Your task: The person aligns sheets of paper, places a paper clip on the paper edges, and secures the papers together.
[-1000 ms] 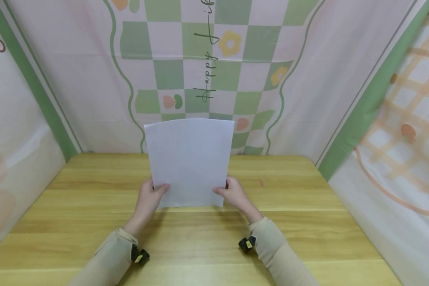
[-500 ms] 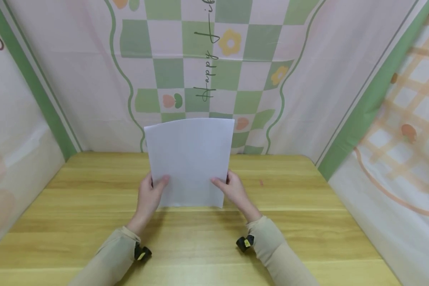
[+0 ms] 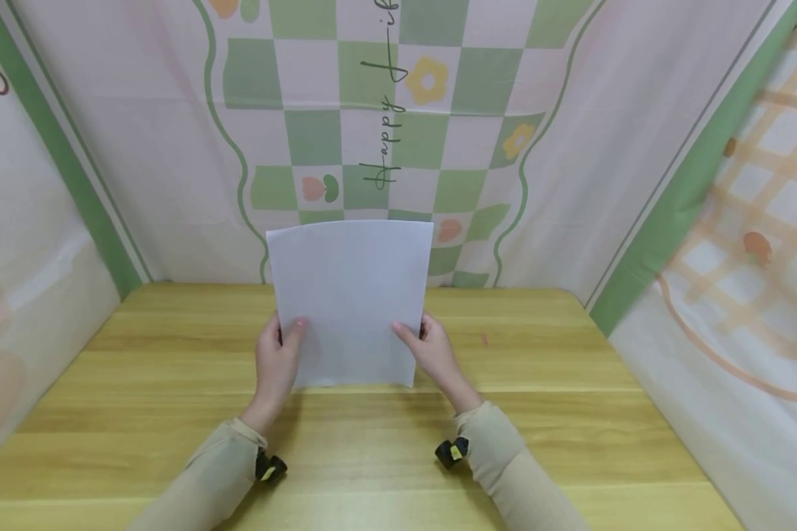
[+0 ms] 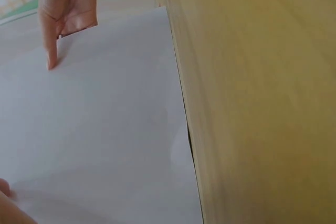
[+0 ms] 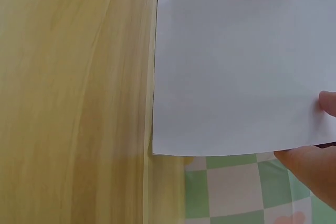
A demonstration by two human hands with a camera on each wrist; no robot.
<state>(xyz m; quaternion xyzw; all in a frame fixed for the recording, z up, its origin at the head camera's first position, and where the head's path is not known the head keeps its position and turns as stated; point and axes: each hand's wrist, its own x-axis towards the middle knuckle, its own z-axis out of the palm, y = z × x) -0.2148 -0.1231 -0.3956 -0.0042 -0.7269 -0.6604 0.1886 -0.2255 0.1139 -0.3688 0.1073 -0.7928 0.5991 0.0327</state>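
A blank white sheet of paper (image 3: 352, 295) stands nearly upright on the wooden table, its lower edge at the tabletop. Whether it is one sheet or a stack, I cannot tell. My left hand (image 3: 277, 365) grips its left side, thumb on the near face and fingers behind. On the opposite side my right hand (image 3: 440, 361) holds the paper the same way. The left wrist view has the lower edge of the paper (image 4: 105, 114) along the wood, with a small dark gap. In the right wrist view, the right hand (image 5: 312, 166) pinches the side edge.
The wooden table (image 3: 372, 457) spreads around the paper, with a small reddish mark (image 3: 484, 339) to the right. A green-and-white checked cloth (image 3: 372, 140) hangs behind it. Printed cloths also stand at the left and right sides.
Both hands have slid a little up the paper's sides. The left thumb has drawn back toward the left edge. The paper itself has hardly moved.
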